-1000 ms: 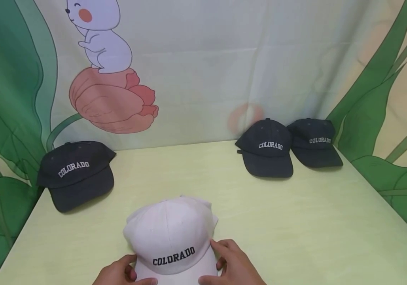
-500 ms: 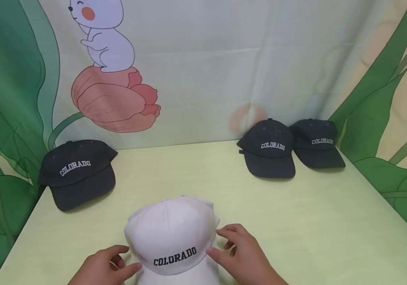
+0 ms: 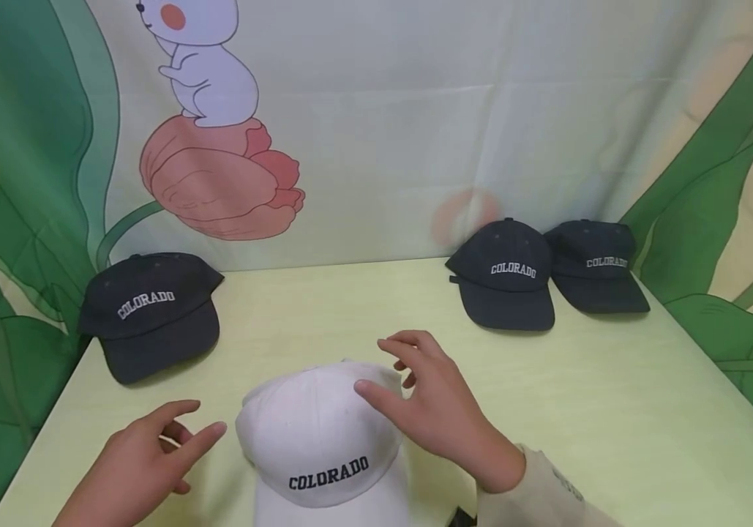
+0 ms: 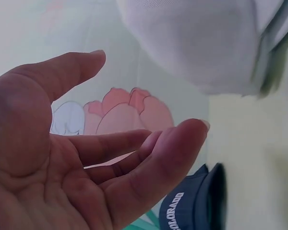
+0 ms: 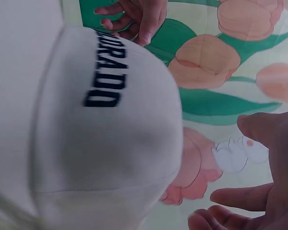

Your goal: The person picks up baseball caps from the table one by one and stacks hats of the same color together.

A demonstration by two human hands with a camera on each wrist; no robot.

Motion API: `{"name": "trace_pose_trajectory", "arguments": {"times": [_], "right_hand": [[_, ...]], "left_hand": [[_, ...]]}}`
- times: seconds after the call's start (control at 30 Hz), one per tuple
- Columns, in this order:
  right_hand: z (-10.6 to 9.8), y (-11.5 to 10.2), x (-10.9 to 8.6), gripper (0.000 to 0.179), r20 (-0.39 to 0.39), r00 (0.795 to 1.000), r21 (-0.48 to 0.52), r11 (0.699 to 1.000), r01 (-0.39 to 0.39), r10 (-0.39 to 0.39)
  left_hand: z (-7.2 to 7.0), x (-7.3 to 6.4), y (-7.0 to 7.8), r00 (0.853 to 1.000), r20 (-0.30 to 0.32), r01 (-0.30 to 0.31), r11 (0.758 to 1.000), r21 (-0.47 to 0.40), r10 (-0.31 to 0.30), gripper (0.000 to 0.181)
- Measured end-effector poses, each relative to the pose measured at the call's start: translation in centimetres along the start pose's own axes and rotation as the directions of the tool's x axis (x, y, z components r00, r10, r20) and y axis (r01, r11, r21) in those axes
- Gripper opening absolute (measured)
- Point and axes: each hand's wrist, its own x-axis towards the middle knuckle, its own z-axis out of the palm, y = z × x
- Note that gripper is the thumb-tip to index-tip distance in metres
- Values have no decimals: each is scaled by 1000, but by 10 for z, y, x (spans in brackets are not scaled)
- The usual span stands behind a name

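A white baseball cap (image 3: 320,417) with black COLORADO lettering sits on the table at the front middle, brim toward me. My left hand (image 3: 142,457) hovers to its left, fingers relaxed, with a gap to the cap. In the left wrist view that hand (image 4: 101,148) holds nothing and the white cap (image 4: 197,43) is apart from it. My right hand (image 3: 429,395) is over the cap's right back side, fingers loosely bent, overlapping its crown in the head view. The right wrist view shows this hand (image 5: 259,177) apart from the white cap (image 5: 110,129), holding nothing.
A navy COLORADO cap (image 3: 152,315) lies at the table's left back corner. Two more navy caps, one (image 3: 508,274) beside the other (image 3: 603,267), stand at the right back. A printed cloth (image 3: 376,146) hangs behind the pale green table (image 3: 613,395).
Both hands have let go of the white cap's brim sides. The left hand has moved left and up, the right hand up beside the crown. The cap stays in place.
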Motion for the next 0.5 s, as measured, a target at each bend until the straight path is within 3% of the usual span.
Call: {"name": "trace_pose_trajectory", "arguments": {"times": [0.2, 0.5], "right_hand": [[-2, -32, 26, 57, 93, 994, -24, 998, 63, -61], [9, -68, 73, 59, 271, 959, -41, 994, 98, -83]], "left_hand": [[-19, 7, -2, 999, -34, -10, 1000, -15, 9, 93], [-38, 27, -15, 999, -39, -20, 998, -59, 18, 94]]}}
